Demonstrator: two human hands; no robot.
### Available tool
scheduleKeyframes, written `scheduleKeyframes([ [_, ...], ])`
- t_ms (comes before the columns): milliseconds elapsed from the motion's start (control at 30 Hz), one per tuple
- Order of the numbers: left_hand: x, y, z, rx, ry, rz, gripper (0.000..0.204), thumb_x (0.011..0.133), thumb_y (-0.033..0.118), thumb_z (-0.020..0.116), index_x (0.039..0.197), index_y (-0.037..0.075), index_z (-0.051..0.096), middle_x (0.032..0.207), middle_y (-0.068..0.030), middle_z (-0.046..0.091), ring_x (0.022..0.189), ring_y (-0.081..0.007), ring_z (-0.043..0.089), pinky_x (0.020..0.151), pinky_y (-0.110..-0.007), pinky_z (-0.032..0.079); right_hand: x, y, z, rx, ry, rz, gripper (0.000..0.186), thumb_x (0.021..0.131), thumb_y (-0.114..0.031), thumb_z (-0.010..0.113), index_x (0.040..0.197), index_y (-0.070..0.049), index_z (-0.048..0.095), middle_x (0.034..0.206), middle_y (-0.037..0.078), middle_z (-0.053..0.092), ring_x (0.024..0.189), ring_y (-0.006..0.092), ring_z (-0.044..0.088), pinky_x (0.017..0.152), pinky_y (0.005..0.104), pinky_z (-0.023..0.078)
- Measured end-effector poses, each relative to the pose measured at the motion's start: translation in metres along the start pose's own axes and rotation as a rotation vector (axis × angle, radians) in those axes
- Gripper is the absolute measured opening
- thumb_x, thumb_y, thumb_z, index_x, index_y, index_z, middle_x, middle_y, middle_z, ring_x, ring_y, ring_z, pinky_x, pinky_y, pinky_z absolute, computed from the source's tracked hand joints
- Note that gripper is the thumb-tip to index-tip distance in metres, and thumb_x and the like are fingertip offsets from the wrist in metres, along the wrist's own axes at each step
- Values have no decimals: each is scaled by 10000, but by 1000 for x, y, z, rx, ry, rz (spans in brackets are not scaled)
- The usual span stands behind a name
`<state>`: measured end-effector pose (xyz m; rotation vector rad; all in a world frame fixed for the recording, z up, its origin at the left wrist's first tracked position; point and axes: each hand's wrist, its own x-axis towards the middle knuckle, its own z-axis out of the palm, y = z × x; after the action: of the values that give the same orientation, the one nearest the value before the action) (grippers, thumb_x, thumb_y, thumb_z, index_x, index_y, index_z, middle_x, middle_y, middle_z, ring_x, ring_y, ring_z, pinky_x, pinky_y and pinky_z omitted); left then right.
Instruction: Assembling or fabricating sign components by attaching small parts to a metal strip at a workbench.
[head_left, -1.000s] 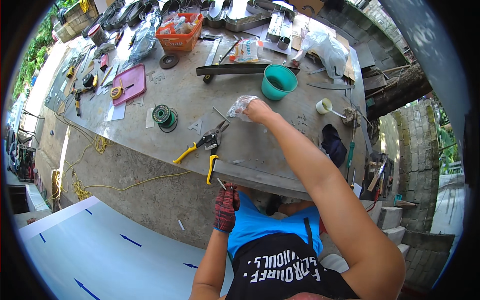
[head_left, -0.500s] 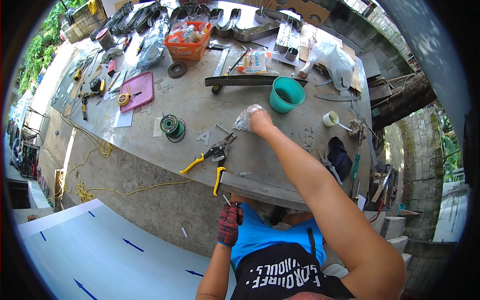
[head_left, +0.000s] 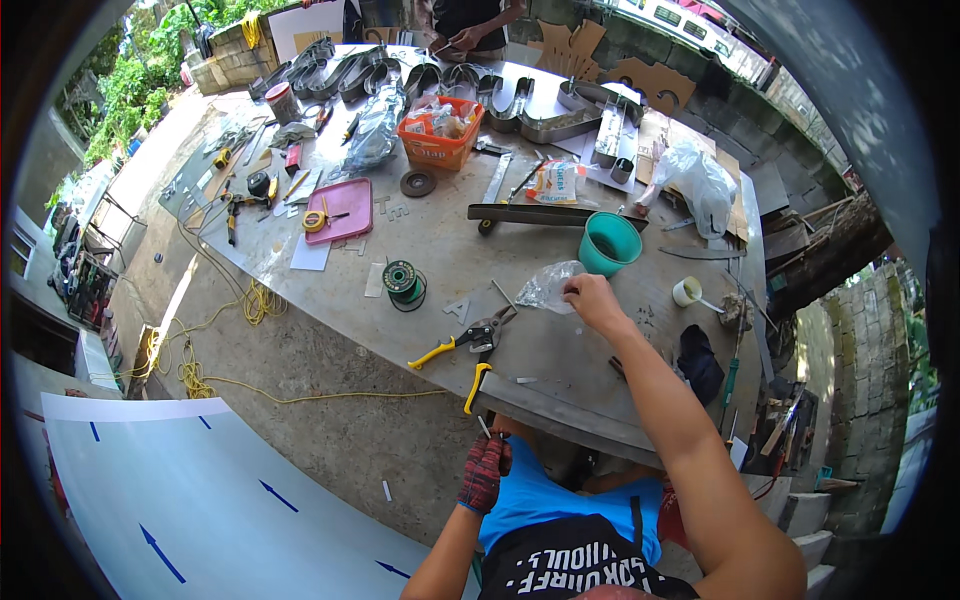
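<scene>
My left hand point(head_left: 484, 472), in a red and black knit glove, is closed around a thin pale stick point(head_left: 484, 427) whose tip pokes up. It is just off the table's near edge. My bare right hand point(head_left: 597, 303) is at the right edge of a crumpled clear plastic bag point(head_left: 540, 290) with small bits inside. Its fingers are curled together; what they pinch is hidden. Yellow-handled snips point(head_left: 478, 345) lie spread near the table edge, left of the bag. Behind the right hand stands a green plastic pot point(head_left: 610, 243), close to a long dark metal strip point(head_left: 545, 216).
A wire spool point(head_left: 403, 283), pink tray point(head_left: 340, 210) and orange basket point(head_left: 440, 145) are on the metal table point(head_left: 440, 240). Metal channel letters point(head_left: 540, 125) line the far side, where another person's hands point(head_left: 462, 40) work. A white cup point(head_left: 688, 291) stands right. Yellow cord point(head_left: 300, 398) crosses the floor.
My right hand has come out from the bag to its right edge, and the bag lies flatter. The view has shifted, bringing the other person into sight. My left hand still holds the stick.
</scene>
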<state>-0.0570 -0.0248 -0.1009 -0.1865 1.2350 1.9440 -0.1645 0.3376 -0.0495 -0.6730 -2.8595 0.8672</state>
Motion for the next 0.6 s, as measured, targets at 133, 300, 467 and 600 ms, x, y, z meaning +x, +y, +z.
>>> scheduleKeyframes([
  [133, -13, 3, 4, 18, -16, 40, 230, 1100, 299, 494, 1147, 107, 611, 743, 43, 551, 607, -70, 454, 545, -251, 349, -62, 4, -21, 274, 245, -5, 127, 849, -82, 724, 956, -21, 756, 951, 173, 717, 911, 357, 689, 838, 424, 540],
  [300, -25, -7, 9, 78, -32, 16, 227, 1099, 284, 497, 1150, 88, 600, 724, 32, 490, 598, -71, 419, 537, -244, 328, -153, 52, 9, 32, 32, 148, 113, 856, -54, 711, 959, -32, 752, 975, 173, 696, 962, 364, 678, 859, 439, 535],
  [467, -49, -3, 18, 146, -65, 26, 228, 1096, 281, 499, 1164, 84, 591, 729, 34, 496, 605, -67, 421, 548, -244, 340, -186, 74, 35, 15, 68, 131, 195, 849, -21, 707, 1041, -51, 727, 1011, 171, 683, 996, 371, 668, 877, 454, 534],
  [600, -54, -1, 15, 217, -126, 71, 237, 1091, 245, 491, 1224, 69, 577, 794, 29, 542, 619, -63, 427, 565, -242, 361, -184, 65, 31, 61, 138, 142, 226, 820, -3, 710, 1044, -31, 717, 997, 161, 700, 988, 346, 675, 876, 427, 532],
])
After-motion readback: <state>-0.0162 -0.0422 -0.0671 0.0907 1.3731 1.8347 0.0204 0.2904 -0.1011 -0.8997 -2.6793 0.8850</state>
